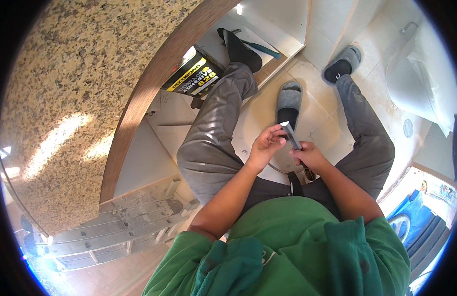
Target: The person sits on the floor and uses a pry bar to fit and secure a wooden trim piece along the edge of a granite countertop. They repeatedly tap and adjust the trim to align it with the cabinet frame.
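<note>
between knees [195, 149], grey bar [291, 136] angled forward-left, right hand [309, 156] gripping near end, left hand [266, 147] half open

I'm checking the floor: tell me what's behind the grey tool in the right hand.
Past the grey tool, part of a grey slipper and tiled floor show; whatever lies directly behind the tool is covered.

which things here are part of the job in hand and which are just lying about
Seemingly part of the job:
- flat grey tool, gripped in the right hand
- left hand, close to the tool's pale tip

Apparently just lying about:
- black-and-yellow can
- blue-handled tool beside the foot
- unworn grey slipper
- metal ladder
</note>
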A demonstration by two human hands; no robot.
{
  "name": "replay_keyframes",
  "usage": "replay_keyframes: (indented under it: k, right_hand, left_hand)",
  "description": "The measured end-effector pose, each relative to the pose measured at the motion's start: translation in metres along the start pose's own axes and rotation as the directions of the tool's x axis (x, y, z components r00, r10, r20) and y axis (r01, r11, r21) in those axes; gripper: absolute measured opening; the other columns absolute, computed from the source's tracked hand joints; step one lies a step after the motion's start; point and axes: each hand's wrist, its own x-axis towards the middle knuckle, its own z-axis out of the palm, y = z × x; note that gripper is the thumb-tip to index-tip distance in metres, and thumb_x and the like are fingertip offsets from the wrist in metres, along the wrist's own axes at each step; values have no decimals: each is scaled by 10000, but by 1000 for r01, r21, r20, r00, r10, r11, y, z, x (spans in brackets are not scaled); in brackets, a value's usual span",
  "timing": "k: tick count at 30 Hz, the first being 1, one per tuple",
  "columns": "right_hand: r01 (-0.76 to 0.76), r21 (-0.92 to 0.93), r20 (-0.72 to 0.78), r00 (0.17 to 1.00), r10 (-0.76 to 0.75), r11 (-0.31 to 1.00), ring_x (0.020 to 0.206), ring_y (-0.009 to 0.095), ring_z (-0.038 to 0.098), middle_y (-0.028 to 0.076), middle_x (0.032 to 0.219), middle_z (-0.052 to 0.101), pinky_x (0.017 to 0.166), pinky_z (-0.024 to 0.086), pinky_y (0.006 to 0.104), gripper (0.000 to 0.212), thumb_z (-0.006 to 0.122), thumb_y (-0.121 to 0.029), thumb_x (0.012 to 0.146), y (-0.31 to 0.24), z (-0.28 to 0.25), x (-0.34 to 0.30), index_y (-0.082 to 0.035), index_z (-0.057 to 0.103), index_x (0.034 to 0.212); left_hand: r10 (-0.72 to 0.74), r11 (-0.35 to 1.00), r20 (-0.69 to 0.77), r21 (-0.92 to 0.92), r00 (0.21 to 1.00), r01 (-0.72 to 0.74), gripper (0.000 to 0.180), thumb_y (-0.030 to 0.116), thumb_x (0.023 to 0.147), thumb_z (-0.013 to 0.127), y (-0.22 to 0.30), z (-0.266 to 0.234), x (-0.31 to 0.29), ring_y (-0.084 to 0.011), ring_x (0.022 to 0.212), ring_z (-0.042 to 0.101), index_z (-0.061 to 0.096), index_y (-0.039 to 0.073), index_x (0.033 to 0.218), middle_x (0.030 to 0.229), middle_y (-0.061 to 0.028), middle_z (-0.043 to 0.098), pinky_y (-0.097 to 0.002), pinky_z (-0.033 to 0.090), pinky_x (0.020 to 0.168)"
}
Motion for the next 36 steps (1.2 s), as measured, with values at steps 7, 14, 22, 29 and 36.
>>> replay_keyframes:
  k: [7,14,22,29,36]
  right_hand:
    - [-44,-139,26,999,48,989,560,103,538,3,644,579,531,413,269,182,725,-199,883,9,3,1,-34,649,890]
    - [-47,-155,30,998,52,987,538,113,544,19,614,583,529,425,295,242,736,-249,856,14,1,4,-21,659,873]
    - [-12,-230,35,999,21,973,525,124,553,33,592,587,520,425,306,256,742,-254,849,19,-3,8,-15,649,839]
    - [-7,-282,20,1000,13,960,535,143,587,46,607,611,540,460,312,275,738,-264,838,11,-3,3,0,682,886]
    - [-11,-339,30,999,23,941,565,162,627,72,636,644,570,487,330,314,732,-283,826,4,-5,0,11,699,934]
  left_hand:
    - [-70,997,42,-24,997,72,94,161,972,683,-17,-22,3,-128,897,641,636,90,1012,939,-10,668,-294,503,842]
    - [-56,998,-7,28,998,56,182,255,1004,656,-21,-23,5,-129,810,637,645,86,939,900,-8,670,-299,520,812]
    - [-75,996,-21,56,997,76,266,317,1035,599,-18,-21,3,-122,841,633,630,89,902,889,-9,663,-327,531,833]
    - [-86,995,-36,47,996,88,280,342,1040,583,-23,-24,4,-148,860,650,634,88,935,904,-25,674,-360,532,854]
    - [-79,996,-32,36,996,80,316,382,1045,561,-25,-27,5,-141,864,653,641,95,939,925,-19,686,-351,526,851]
